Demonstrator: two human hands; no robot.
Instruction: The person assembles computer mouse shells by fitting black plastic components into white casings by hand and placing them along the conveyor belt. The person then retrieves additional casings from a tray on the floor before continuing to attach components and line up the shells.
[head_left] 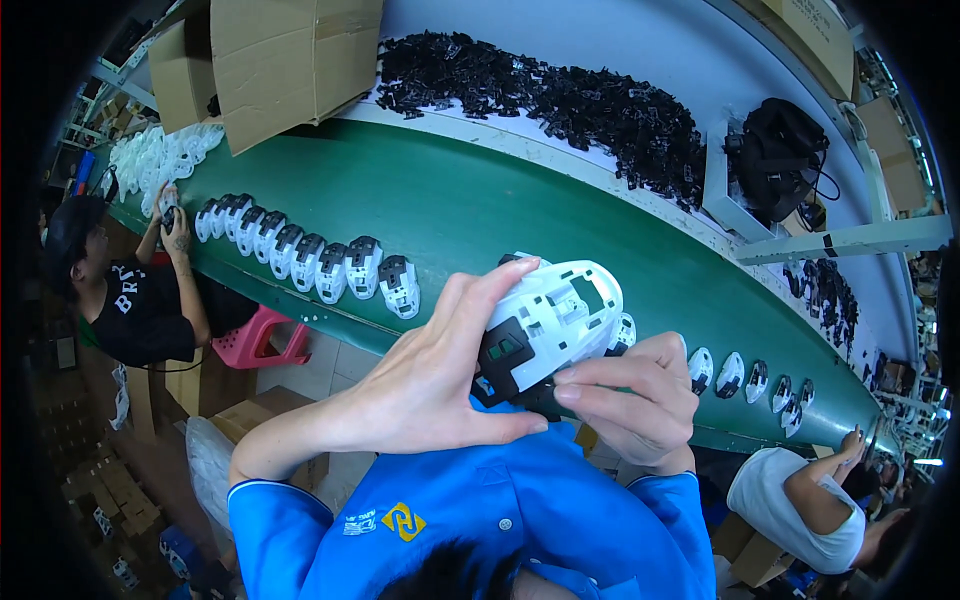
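Note:
Up close before my chest is a white plastic housing with square cut-outs, a rounded upper end and a black part at its lower end. My left hand is closed around its left side, thumb below and fingers at the top edge. My right hand pinches at the housing's lower right edge. Something small and dark shows by those fingertips, but what it is cannot be made out. Behind the housing, another white and black housing is partly hidden.
A green conveyor belt runs across, with a row of similar housings at left and several more at right. Black clips lie heaped on the white shelf beyond. A cardboard box overhangs the belt. Co-workers sit left and right.

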